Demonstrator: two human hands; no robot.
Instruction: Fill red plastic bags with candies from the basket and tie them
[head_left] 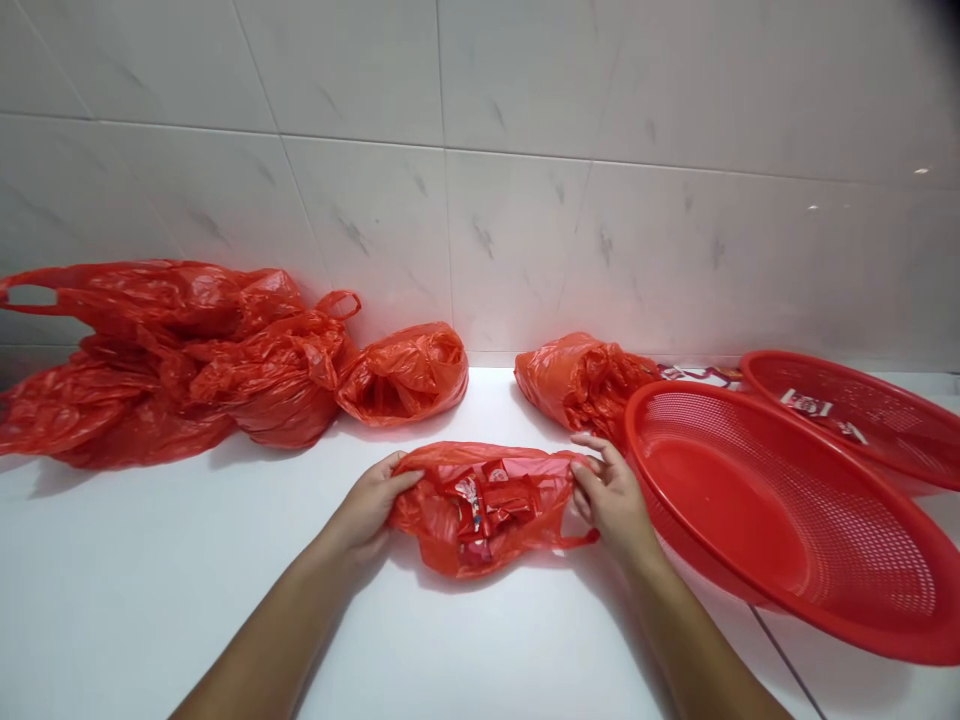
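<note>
Left hand (373, 503) and right hand (611, 497) partly closed, each pinching one side of the open red bag (442, 545); wrapped packets (499, 500) inside. Bag's on the white surface (202, 580), left of the empty basket (731, 500).

Nothing legible, only blurred print on the small wrappers (469, 502) and white packet (805, 403).

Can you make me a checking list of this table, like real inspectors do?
Surface: smooth white tabletop, dark seam at right.
Job's things: open red plastic bag, shiny red wrapped packets inside.
Clutter: crumpled red plastic bags behind; oval red plastic basket at right; second red basket behind it, holding small white-and-red packets.
Grippers: bare left hand and bare right hand hold the open bag's edges.
Cables: nothing seen.
Surroundings: grey-marked white tiled wall.
</note>
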